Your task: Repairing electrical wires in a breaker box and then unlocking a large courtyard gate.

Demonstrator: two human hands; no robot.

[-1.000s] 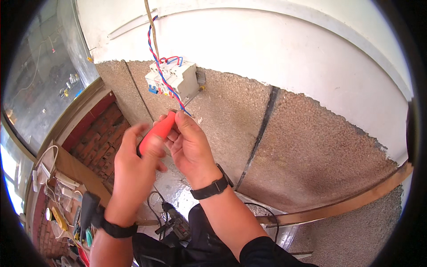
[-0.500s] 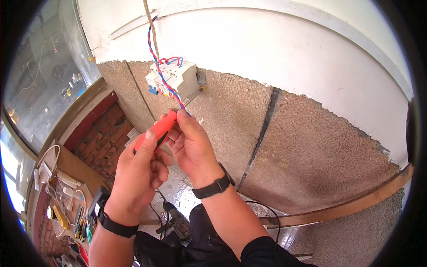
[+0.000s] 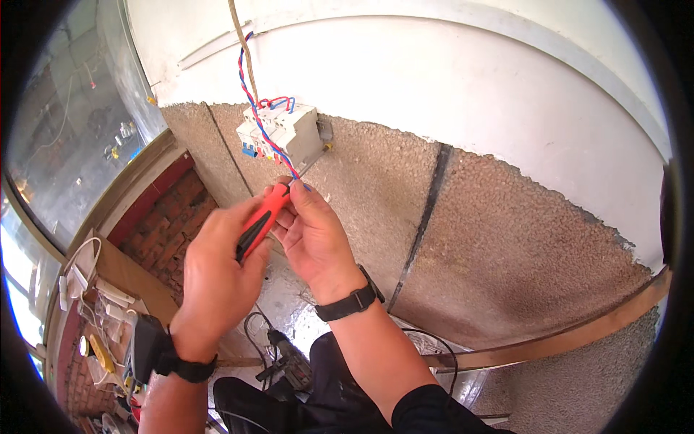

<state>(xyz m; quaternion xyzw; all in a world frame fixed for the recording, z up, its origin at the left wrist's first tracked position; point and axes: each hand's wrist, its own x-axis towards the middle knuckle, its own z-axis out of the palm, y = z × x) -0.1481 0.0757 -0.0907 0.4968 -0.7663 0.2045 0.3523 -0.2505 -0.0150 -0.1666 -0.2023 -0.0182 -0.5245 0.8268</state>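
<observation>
In my left hand [image 3: 217,271] is a tool with a red-and-black handle [image 3: 262,221]; the fingers are wrapped round it. Its far end meets the fingertips of my right hand [image 3: 318,249], and any blade or tip is hidden there. That hand's thumb and fingers pinch the lower end of a twisted pair of red and blue wires [image 3: 269,139]. The pair runs down from the wall, in front of a block of white circuit breakers [image 3: 298,130]. Short red and blue wires loop at the breakers' top.
A brown cord [image 3: 241,29] hangs above the breakers on the rough stone-faced wall [image 3: 376,188]. Below lies a power drill [image 3: 293,365] with a black cable. At lower left, a cardboard box [image 3: 134,271] stands near scattered tools and white fittings. A wooden rail [image 3: 549,340] curves along the right.
My left hand has rolled over, so its back now faces up and more of the handle's black side shows. The right hand stays nearly in place, pinching the wires.
</observation>
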